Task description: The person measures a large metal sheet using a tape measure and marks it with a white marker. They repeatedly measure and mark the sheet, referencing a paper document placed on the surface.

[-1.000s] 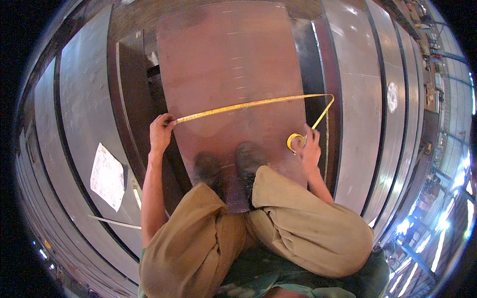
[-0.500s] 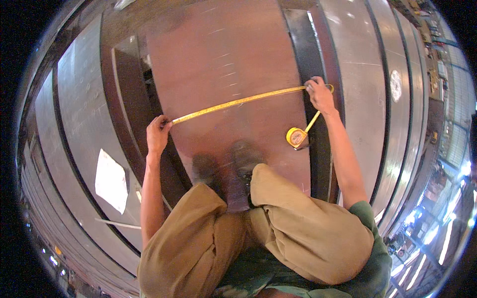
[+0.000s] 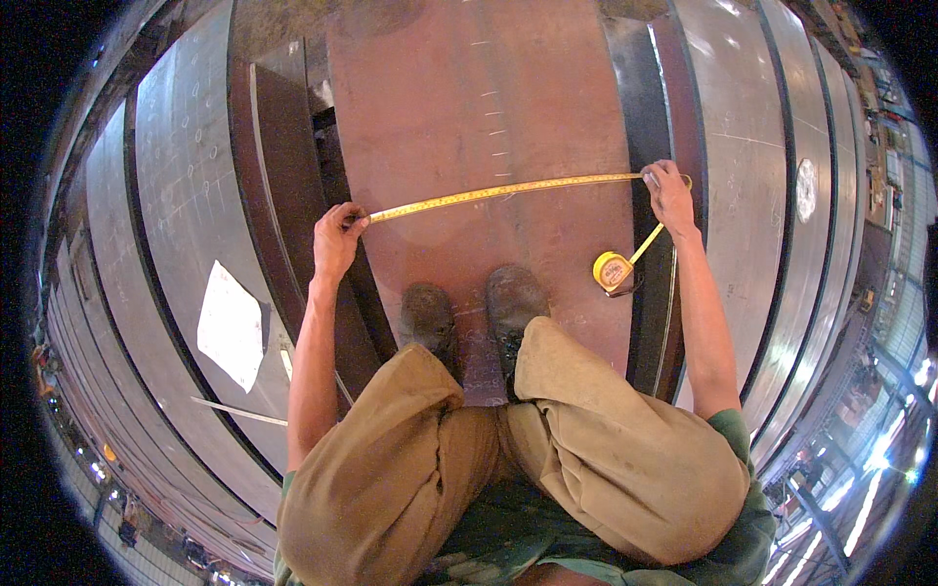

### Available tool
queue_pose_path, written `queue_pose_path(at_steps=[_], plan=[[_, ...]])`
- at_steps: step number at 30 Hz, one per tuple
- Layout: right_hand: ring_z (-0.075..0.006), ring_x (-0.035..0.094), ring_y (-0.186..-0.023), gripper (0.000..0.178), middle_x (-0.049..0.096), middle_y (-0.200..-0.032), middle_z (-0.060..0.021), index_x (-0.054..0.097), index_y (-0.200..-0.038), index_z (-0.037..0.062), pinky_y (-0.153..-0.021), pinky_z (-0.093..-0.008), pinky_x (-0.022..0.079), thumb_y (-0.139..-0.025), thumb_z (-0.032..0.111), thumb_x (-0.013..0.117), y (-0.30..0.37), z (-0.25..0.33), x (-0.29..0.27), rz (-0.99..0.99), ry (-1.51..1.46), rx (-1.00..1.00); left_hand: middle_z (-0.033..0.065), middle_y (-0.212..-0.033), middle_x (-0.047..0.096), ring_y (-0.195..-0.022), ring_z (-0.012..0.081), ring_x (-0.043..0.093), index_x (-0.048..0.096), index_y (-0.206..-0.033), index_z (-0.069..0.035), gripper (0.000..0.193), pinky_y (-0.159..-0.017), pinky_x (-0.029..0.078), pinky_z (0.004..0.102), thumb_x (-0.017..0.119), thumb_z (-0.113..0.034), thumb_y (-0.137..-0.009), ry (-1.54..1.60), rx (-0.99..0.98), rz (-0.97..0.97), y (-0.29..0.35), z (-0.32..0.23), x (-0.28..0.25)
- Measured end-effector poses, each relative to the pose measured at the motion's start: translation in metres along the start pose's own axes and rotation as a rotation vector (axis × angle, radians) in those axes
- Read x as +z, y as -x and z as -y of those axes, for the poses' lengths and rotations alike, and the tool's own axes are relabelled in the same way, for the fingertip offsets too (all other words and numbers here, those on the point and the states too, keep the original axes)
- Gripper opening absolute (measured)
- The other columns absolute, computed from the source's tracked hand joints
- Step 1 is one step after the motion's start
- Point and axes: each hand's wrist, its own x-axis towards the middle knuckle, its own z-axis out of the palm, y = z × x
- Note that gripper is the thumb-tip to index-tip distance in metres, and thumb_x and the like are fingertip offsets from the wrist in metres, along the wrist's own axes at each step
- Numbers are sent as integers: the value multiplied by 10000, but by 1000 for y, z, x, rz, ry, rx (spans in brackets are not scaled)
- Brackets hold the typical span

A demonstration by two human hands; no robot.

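Note:
A yellow tape measure blade (image 3: 498, 190) stretches across a reddish-brown steel plate (image 3: 420, 117) between my two hands. At the plate's left edge my left hand (image 3: 337, 242) pinches the blade's end. Over by the right edge my right hand (image 3: 668, 198) grips the blade between thumb and fingers. Past that grip the blade loops round and runs back down to its yellow case (image 3: 613, 272), which rests on the plate near the right edge. Short white marks (image 3: 493, 112) run in a line along the plate's middle, beyond the blade.
My boots (image 3: 515, 305) stand on the plate. Dark gaps and upright flanges (image 3: 283, 176) flank it. Grey steel beams (image 3: 747, 176) lie on either side. On the left ones are a white paper sheet (image 3: 231, 327) and a thin pale strip (image 3: 239, 411).
The whole view has shifted, so the plate and hands appear further right. Both hands keep hold of the stretched blade, and the case stays on the plate.

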Motion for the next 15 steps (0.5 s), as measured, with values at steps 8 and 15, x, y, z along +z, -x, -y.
queue_pose_path(at_steps=[8,15], plan=[[-383,641,-1014,142,593,-1181,-134,640,-1130,113,-814,-456,529,-1006,138,576,0,2,-1,7,-4,3,158,-974,725,-912,304,704,708,-1032,-9,219,-822,533,386,753,-131,-855,-35,-47,69,-3,1,-5],[-373,654,-993,174,586,-1219,-105,620,-1172,145,-775,-465,553,-1004,164,578,0,4,-2,-34,2,-15,157,-971,728,-929,323,707,715,-1004,-14,202,-844,532,393,754,-142,-852,-42,-19,51,-3,2,-5]])
